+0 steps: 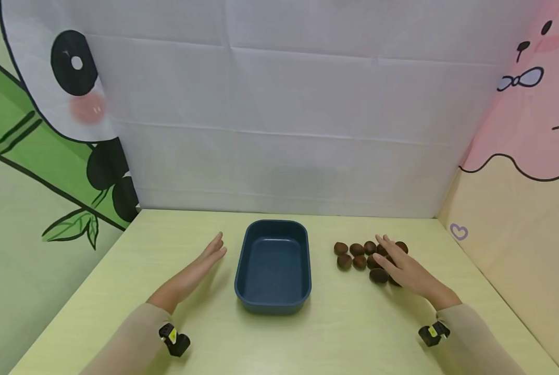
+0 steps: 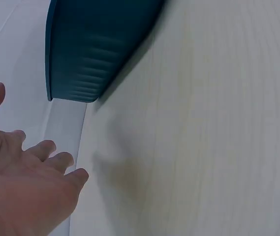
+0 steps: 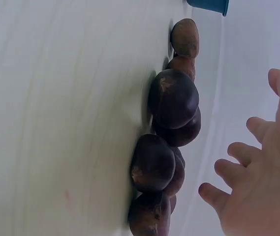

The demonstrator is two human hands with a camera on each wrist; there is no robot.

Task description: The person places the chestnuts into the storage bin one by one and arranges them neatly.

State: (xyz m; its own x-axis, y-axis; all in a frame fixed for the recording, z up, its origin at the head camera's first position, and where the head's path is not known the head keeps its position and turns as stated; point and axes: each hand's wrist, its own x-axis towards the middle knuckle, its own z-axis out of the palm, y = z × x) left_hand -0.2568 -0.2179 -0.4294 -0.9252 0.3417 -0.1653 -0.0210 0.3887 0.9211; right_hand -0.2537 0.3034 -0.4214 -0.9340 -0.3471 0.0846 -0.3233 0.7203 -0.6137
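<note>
Several dark brown chestnuts (image 1: 344,262) lie in a loose cluster on the right half of the table. My right hand (image 1: 408,271) hovers over the right end of this cluster with its fingers extended, hiding some of the nuts. In the right wrist view the chestnuts (image 3: 173,98) stand apart from the fingers, and nothing is held. A dark blue rectangular tub (image 1: 273,268) sits at the middle of the table with nothing inside. To its left, my left hand (image 1: 192,276) is held in the air, fingers extended, touching nothing; the left wrist view shows the tub's ribbed side (image 2: 95,59) beyond it.
The pale yellow table (image 1: 326,338) runs back to a white cloth wall (image 1: 298,130). Printed side panels stand at left (image 1: 26,291) and right (image 1: 518,250). Each wrist bears a small black camera.
</note>
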